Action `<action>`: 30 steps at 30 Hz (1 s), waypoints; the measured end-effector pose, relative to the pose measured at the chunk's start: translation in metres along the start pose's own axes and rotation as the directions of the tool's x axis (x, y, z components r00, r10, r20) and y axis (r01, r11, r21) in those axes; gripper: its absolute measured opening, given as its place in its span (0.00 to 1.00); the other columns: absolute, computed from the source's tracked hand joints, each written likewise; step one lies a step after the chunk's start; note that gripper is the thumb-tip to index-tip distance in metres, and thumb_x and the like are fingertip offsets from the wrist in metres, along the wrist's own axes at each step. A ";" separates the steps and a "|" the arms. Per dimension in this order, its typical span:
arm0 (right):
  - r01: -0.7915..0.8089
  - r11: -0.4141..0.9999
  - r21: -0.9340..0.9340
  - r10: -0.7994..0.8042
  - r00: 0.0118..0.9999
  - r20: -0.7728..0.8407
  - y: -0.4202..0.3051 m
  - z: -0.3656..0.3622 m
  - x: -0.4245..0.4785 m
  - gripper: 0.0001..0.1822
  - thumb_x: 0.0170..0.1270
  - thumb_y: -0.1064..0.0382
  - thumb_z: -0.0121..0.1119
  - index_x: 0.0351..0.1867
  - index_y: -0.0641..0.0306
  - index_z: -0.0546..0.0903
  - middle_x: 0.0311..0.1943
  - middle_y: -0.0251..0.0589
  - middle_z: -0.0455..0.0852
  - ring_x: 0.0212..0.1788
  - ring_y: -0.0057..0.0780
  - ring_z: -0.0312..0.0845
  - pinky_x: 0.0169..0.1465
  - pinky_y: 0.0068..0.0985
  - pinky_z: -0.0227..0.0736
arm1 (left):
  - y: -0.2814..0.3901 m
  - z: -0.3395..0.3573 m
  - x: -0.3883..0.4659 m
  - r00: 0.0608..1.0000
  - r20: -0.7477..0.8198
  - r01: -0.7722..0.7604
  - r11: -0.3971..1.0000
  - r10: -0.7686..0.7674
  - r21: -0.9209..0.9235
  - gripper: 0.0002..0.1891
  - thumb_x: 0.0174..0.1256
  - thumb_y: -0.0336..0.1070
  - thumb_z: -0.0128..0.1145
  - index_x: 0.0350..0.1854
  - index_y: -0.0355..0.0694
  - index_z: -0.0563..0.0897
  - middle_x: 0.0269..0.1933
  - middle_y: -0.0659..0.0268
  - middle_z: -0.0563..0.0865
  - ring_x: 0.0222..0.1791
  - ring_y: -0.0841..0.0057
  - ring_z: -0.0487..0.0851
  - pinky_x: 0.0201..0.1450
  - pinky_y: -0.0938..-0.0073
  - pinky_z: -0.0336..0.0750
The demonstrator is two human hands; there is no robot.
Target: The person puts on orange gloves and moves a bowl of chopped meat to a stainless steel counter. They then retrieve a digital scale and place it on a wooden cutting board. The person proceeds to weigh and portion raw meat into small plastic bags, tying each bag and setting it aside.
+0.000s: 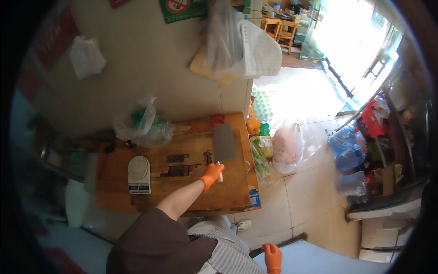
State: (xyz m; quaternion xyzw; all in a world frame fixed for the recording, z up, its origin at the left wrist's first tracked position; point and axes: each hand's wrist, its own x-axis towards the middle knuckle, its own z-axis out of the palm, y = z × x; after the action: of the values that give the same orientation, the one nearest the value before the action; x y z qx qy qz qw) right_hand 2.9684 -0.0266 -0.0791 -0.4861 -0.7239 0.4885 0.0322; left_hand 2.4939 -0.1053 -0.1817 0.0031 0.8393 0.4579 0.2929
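Note:
My left hand, in an orange glove, grips the metal handle of a cleaver. Its broad grey blade points away from me, over the right part of a worn wooden cutting board. Dark, ragged hollows mark the board's surface left of this hand. Further left stands a white kitchen scale with a round pan. Low at my right side is my right hand, also gloved in orange, apart from the board. Its fingers look curled, and whether they hold anything is not visible.
Plastic bags lie at the board's back left, near a red item. On the tiled floor to the right stand a bag with pinkish contents and bagged green vegetables. Blue bags and a red basket are farther right.

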 end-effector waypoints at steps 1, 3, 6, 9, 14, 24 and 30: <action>0.056 0.987 -0.152 -0.052 0.998 0.034 0.009 -0.017 0.018 0.13 0.70 0.57 0.62 0.39 0.63 0.92 0.37 0.49 0.92 0.42 0.47 0.89 0.48 0.36 0.80 | -0.001 -0.003 0.003 1.000 -0.017 0.000 0.998 -0.001 -0.065 0.25 0.58 0.54 0.62 0.42 0.31 0.85 0.35 0.52 0.88 0.31 0.57 0.87 0.37 0.57 0.80; 0.057 0.979 -0.195 -0.047 0.997 0.055 0.006 -0.045 0.046 0.13 0.69 0.57 0.62 0.39 0.63 0.91 0.38 0.49 0.92 0.42 0.47 0.89 0.48 0.36 0.80 | 0.029 -0.007 0.000 0.983 -0.088 0.136 0.961 -0.161 -0.241 0.23 0.59 0.54 0.62 0.37 0.33 0.82 0.29 0.56 0.84 0.23 0.62 0.82 0.28 0.58 0.75; 0.076 0.977 -0.199 -0.068 0.997 0.046 0.017 -0.081 0.094 0.13 0.68 0.57 0.63 0.38 0.64 0.91 0.37 0.50 0.92 0.42 0.46 0.89 0.48 0.35 0.80 | 0.090 -0.010 0.033 0.951 -0.058 0.230 0.820 -0.304 -0.525 0.19 0.62 0.55 0.60 0.33 0.42 0.77 0.18 0.65 0.75 0.14 0.71 0.73 0.18 0.62 0.65; 0.049 0.981 -0.188 -0.037 0.997 0.067 0.004 -0.104 0.132 0.14 0.67 0.58 0.63 0.38 0.67 0.91 0.37 0.50 0.93 0.41 0.44 0.90 0.48 0.34 0.80 | 0.083 -0.024 0.117 0.918 -0.125 0.190 0.694 -0.376 -0.694 0.17 0.65 0.54 0.57 0.33 0.43 0.78 0.21 0.66 0.77 0.17 0.73 0.73 0.19 0.65 0.63; -0.108 0.994 -0.012 0.108 0.994 0.032 0.002 -0.124 0.144 0.15 0.69 0.58 0.63 0.43 0.69 0.91 0.38 0.50 0.93 0.42 0.40 0.90 0.50 0.31 0.81 | 0.097 0.017 0.216 0.941 -0.177 0.071 0.681 -0.287 -0.728 0.16 0.72 0.52 0.52 0.36 0.44 0.80 0.26 0.67 0.78 0.19 0.75 0.71 0.23 0.67 0.65; -0.305 0.940 -0.151 0.321 0.942 0.097 0.062 -0.222 0.168 0.19 0.72 0.50 0.58 0.45 0.61 0.91 0.45 0.49 0.93 0.52 0.47 0.88 0.56 0.36 0.80 | 0.072 -0.024 0.306 0.958 0.051 0.287 0.945 -0.283 -0.154 0.12 0.79 0.33 0.47 0.47 0.33 0.83 0.36 0.58 0.88 0.36 0.72 0.87 0.31 0.77 0.83; -0.242 0.952 -0.186 0.274 0.946 0.171 0.091 -0.278 0.251 0.19 0.72 0.52 0.60 0.47 0.66 0.91 0.44 0.47 0.94 0.50 0.36 0.90 0.55 0.31 0.80 | 0.142 0.049 0.185 0.945 -0.301 -0.078 0.811 -0.124 -0.580 0.10 0.72 0.41 0.52 0.31 0.44 0.79 0.32 0.65 0.85 0.27 0.79 0.78 0.29 0.78 0.71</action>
State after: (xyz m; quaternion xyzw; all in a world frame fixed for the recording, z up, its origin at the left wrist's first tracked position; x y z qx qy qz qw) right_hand 3.0427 0.3503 -0.1090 -0.5279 -0.6909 0.4728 -0.1429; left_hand 2.3273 0.0655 -0.1828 -0.1728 0.6942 0.6840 0.1428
